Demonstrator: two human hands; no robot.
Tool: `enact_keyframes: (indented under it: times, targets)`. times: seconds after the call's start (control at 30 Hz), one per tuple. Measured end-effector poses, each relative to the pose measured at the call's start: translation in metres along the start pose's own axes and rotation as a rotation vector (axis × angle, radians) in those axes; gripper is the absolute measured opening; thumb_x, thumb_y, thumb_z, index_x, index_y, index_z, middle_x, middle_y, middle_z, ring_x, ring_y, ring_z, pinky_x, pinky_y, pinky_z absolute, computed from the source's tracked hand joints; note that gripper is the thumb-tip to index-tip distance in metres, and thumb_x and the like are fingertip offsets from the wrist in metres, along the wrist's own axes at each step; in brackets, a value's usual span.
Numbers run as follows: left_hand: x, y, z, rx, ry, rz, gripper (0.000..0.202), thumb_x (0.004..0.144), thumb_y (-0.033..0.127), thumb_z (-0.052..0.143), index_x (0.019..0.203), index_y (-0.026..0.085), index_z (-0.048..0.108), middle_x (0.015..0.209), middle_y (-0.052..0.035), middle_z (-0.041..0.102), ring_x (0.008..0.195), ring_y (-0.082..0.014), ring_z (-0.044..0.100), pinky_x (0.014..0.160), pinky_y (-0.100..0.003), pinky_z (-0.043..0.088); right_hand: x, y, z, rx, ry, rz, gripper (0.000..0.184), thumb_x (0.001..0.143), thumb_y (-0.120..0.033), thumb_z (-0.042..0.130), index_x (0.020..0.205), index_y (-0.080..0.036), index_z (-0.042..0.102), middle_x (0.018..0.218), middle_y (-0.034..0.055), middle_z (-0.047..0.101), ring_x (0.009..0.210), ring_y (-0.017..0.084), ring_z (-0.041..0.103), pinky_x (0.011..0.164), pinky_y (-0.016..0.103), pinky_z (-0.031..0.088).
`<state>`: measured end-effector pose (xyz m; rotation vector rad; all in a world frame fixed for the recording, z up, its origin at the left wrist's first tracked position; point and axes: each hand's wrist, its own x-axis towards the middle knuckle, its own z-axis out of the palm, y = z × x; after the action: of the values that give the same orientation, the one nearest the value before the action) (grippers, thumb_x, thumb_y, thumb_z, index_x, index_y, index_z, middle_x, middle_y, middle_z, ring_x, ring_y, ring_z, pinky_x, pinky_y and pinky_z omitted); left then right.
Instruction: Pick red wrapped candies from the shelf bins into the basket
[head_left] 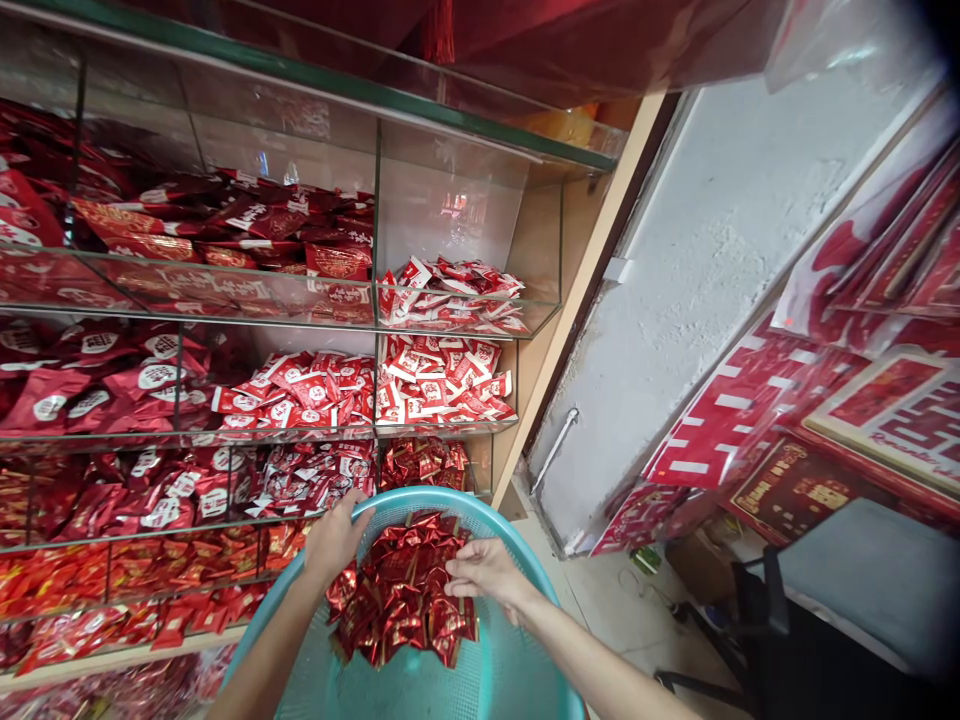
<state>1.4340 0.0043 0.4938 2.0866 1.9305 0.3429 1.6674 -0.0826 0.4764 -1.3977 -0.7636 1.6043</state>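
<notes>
Glass-fronted wooden shelves (450, 430) filled with red packets are seen across the left of the frame, beside a pale grey plastered wall (720, 240) at upper right. At bottom centre, shiny red-and-gold foil packets (405, 590) are heaped inside a round turquoise plastic basket (525, 550). Its upper-left rim is gripped by the left hand (334, 540), fingers curled over the edge. The right hand (487, 575) is held at the heap's right side, fingers bent close together; whether a packet is pinched cannot be told. Handling of the heaped packets is judged to be the step in hand; for the next move, a secure grip and a steadied basket would be called for. Upward movement is limited by the shelf edges just beyond the rim; more room is offered over the tiled floor (600, 600) at right, short of the black chair (825, 640).
</notes>
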Motion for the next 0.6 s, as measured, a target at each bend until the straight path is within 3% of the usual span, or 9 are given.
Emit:
enact_keyframes:
  times: [0.1,0.17,0.27,0.33,0.43,0.53,0.6]
  targets:
    - [0.000,0.000,0.000,-0.003,0.007,0.009,0.025,0.089,0.042,0.034,0.099,0.026,0.049,0.084,-0.0012,0.067,0.074,-0.0190,0.063,0.057,-0.024,0.034,0.001,-0.001,0.000,-0.047,-0.013,-0.009,0.047,0.045,-0.040,0.084,0.067,-0.016,0.050,0.056,0.0002,0.062,0.060,0.018,0.067,0.060,0.026,0.055]
    - [-0.001,0.000,0.000,-0.001,0.006,0.010,0.025,0.089,0.041,0.033,0.099,0.025,0.049,0.082,-0.0006,0.067,0.072,-0.0185,0.063,0.056,-0.023,0.033,0.003,-0.007,-0.002,-0.213,-0.008,-0.047,0.044,0.056,-0.050,0.075,0.063,-0.018,0.046,0.050,0.0003,0.061,0.050,0.017,0.064,0.047,0.025,0.050]
    - [-0.001,0.000,0.000,-0.004,0.004,0.010,0.024,0.089,0.040,0.032,0.099,0.025,0.049,0.079,0.0003,0.066,0.071,-0.0178,0.062,0.056,-0.023,0.033,0.013,-0.026,-0.008,-0.549,0.105,-0.297,0.044,0.074,-0.058,0.055,0.058,-0.021,0.040,0.040,-0.0022,0.054,0.034,0.015,0.053,0.037,0.023,0.038]
    - [-0.001,0.000,0.001,-0.007,0.003,0.013,0.024,0.089,0.040,0.032,0.099,0.025,0.049,0.079,0.0003,0.066,0.072,-0.0180,0.062,0.057,-0.023,0.033,0.024,-0.044,-0.013,-0.692,0.177,-0.512,0.042,0.081,-0.055,0.047,0.057,-0.021,0.040,0.041,-0.0033,0.053,0.035,0.013,0.051,0.041,0.024,0.038]
    - [0.000,-0.001,0.002,-0.009,0.004,0.014,0.025,0.089,0.040,0.031,0.098,0.025,0.049,0.082,-0.0004,0.066,0.074,-0.0187,0.062,0.057,-0.024,0.034,0.053,-0.069,-0.017,-0.829,0.204,-0.694,0.033,0.085,-0.046,0.045,0.065,-0.021,0.048,0.049,-0.0029,0.056,0.044,0.013,0.054,0.051,0.024,0.040]
    - [0.000,-0.001,0.002,-0.008,0.008,0.003,0.025,0.089,0.041,0.033,0.099,0.026,0.050,0.085,-0.0010,0.067,0.076,-0.0190,0.063,0.060,-0.024,0.035,0.092,-0.082,-0.019,-0.979,0.254,-0.709,0.018,0.083,-0.036,0.052,0.088,-0.020,0.056,0.066,-0.0003,0.063,0.061,0.014,0.059,0.060,0.023,0.040]
    - [-0.001,0.000,0.002,-0.004,0.006,-0.009,0.025,0.089,0.041,0.034,0.100,0.026,0.050,0.086,-0.0012,0.067,0.077,-0.0188,0.063,0.061,-0.024,0.036,0.119,-0.082,-0.020,-1.083,0.217,-0.619,0.026,0.078,-0.031,0.059,0.101,-0.019,0.055,0.084,0.0029,0.066,0.074,0.015,0.060,0.066,0.023,0.040]
